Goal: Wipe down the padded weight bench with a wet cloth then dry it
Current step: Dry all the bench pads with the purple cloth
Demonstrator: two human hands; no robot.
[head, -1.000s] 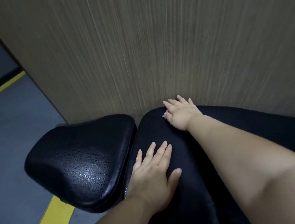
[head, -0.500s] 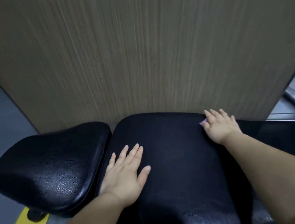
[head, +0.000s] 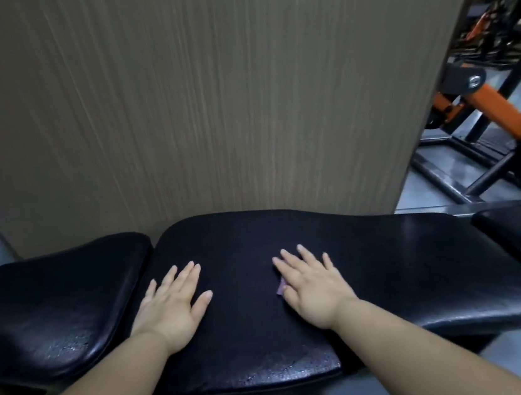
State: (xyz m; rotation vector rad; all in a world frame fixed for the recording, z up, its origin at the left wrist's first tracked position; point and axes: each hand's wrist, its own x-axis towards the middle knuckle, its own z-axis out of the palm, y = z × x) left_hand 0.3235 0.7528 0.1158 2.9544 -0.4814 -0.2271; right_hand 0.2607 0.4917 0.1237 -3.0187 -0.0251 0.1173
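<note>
Head: cloth [head: 280, 288] lies under right hand [head: 315, 284].

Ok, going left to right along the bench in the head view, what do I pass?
First the small seat pad → left hand, flat on the long pad → purple cloth corner → right hand pressing it → orange machine frame.
</note>
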